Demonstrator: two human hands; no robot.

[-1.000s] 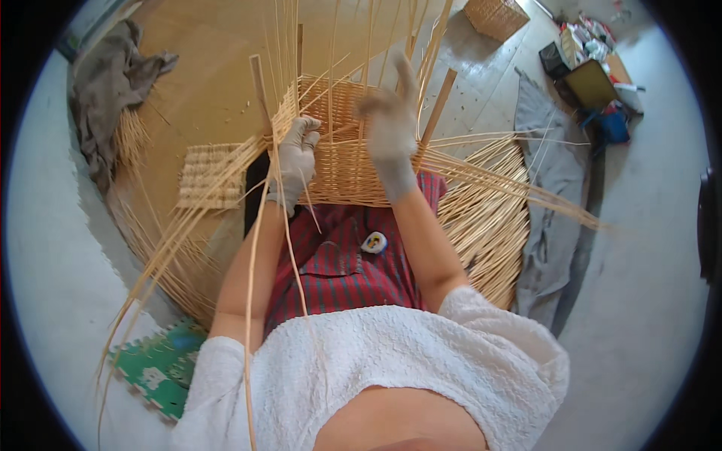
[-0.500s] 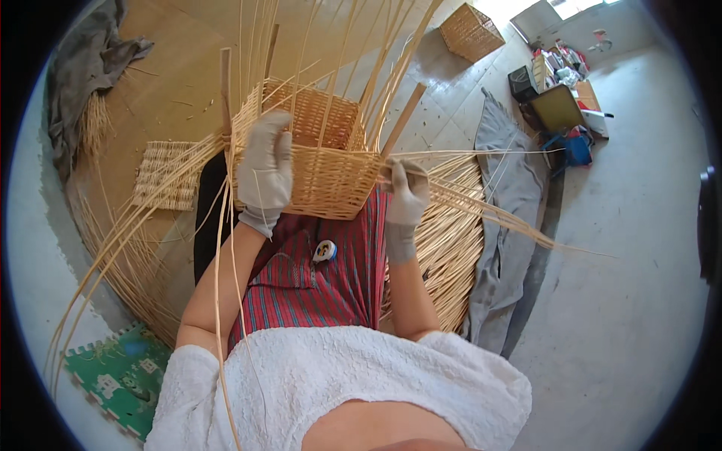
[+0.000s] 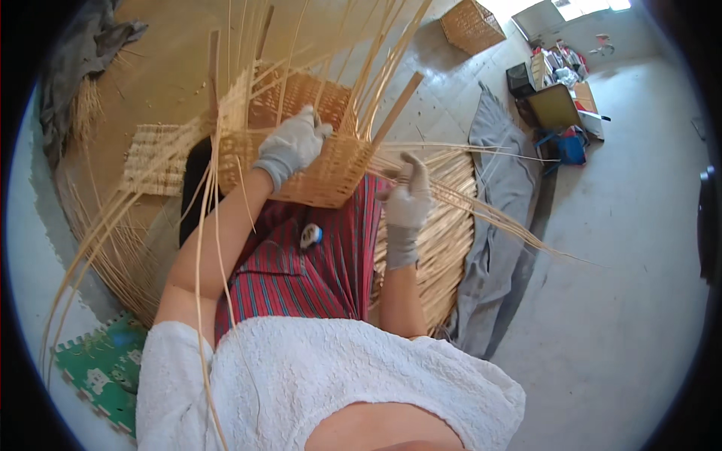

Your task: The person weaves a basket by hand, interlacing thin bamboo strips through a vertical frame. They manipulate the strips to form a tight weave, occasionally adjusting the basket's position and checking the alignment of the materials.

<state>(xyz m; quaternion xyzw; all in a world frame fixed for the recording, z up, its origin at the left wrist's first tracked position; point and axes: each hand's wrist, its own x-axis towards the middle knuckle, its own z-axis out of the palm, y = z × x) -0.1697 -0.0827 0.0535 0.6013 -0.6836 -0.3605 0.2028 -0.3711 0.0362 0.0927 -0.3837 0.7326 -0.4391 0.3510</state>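
- The wicker basket (image 3: 308, 177) sits beyond the red striped cloth (image 3: 301, 293) over our lap, its near wall running left to right.
- Our left hand (image 3: 293, 146) lies over that wall's rim, fingers curled; we cannot tell whether its grip has closed on a strand.
- Our right hand (image 3: 408, 203) is just outside the basket's right corner, fingers half bent; whether anything is pinched in its grip, we cannot tell.
- From that corner the side strands (image 3: 489, 214) stretch rightward and slightly toward us, lengthwise away from the wall; our right hand is nearer them.
- We count two hands, two baskets including the far basket (image 3: 472, 27), three wooden stakes (image 3: 398, 109), one tape measure (image 3: 310, 236) and one woven panel (image 3: 154, 161); the strands are too many to count.
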